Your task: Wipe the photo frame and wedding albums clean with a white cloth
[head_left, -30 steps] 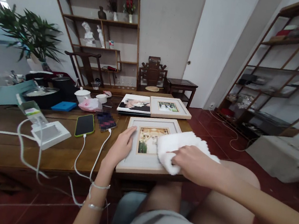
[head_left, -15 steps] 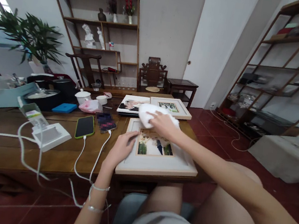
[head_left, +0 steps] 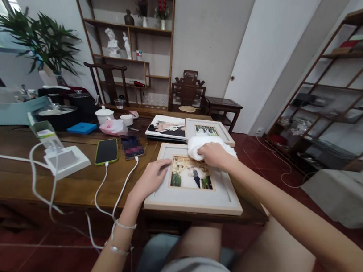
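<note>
A light wooden picture frame [head_left: 192, 206] with a wide pale mat lies face up at the table's front edge. Set in its middle is a small photo [head_left: 192, 176] of people among greenery. My left hand [head_left: 152, 178] rests on the frame's left side, fingers stretched out toward the photo. In my right hand [head_left: 214, 154] is a bunched white cloth [head_left: 196, 146], pressed on the frame's far right part. The cloth and hand cover that far edge. Just behind lies a second framed photo [head_left: 228, 136], partly hidden by the cloth.
Left of the second frame is a photo album [head_left: 166, 127]. A green-edged phone [head_left: 106, 151] and another phone [head_left: 132, 147] lie on the wooden table [head_left: 9, 179] with white cables attached. An open white box [head_left: 68, 163], lidded cup [head_left: 103, 116] and black pot [head_left: 56, 116] stand further left.
My right hand has moved the white cloth to the right across the frame's far side, uncovering more of the photo and the album. My left hand stays on the frame's left side.
</note>
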Tool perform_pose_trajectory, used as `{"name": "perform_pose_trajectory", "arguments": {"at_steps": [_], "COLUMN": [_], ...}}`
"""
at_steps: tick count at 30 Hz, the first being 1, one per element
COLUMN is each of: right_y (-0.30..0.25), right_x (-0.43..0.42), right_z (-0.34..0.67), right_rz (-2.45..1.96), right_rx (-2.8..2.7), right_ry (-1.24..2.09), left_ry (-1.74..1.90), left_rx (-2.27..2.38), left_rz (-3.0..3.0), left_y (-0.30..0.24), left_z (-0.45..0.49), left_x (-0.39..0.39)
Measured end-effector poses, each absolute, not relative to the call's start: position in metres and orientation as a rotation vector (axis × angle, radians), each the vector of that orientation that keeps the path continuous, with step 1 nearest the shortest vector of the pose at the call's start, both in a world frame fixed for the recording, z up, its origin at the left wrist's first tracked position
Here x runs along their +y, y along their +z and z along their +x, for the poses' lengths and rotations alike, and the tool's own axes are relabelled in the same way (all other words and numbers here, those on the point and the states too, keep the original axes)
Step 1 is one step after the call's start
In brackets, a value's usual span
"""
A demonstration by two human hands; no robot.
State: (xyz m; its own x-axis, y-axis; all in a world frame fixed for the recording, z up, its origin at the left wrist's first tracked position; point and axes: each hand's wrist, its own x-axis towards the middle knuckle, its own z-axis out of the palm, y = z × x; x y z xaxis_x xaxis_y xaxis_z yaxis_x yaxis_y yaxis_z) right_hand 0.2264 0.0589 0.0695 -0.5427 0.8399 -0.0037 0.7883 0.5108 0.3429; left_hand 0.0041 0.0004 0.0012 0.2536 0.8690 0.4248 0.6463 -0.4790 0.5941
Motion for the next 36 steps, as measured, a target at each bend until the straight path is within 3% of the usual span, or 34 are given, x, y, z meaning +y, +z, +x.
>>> {"name": "perform_pose_trajectory", "arguments": {"at_steps": [7,19,28,36], "right_y": [0.073,0.085,0.066,0.057], "right_x": [0.035,-0.087,0.002,0.048], "right_z": [0.252,0.246,0.254,0.247], "right_rz": [1.453,1.231,1.64,1.557], "right_rx": [2.498,2.742,2.502,2.548], "right_ry": [0.451,0.192,0.499,0.515], "left_ry": [1.084,1.071,1.053,1.068], "left_rx": [1.431,1.441,1.423,1.445], "left_rz": [2.198,2.196,2.214,2.182], "left_y": [0.001,0.0,-0.001,0.001], "left_z": [0.004,0.005,0.002,0.002], "left_x": [0.001,0.001,0.002,0.001]}}
